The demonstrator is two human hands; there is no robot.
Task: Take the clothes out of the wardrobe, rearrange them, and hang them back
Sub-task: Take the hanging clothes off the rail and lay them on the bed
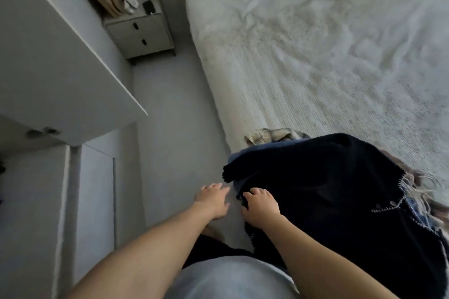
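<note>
The pile of clothes [340, 192] lies on the near corner of the bed [315, 68], with a dark navy knitted garment [328, 177] on top, its edge trimmed in pale stitching. Under it a blue piece [245, 153] and a pale plaid shirt [272, 135] stick out toward the middle of the bed, and some fringed fabric [418, 192] shows at the right side.

My right hand [260, 206] rests on the near edge of the navy garment, fingers curled into the cloth (whether I have really gripped it, I cannot tell). My left hand [213, 199] hangs just beside the pile over the floor, fingers loosely spread and holding nothing.

To my left stands the white wardrobe [36, 177] with its door [60, 68] swung open. Beyond it, against the wall, sits a small bedside cabinet [143, 31] with a few small items on top.
</note>
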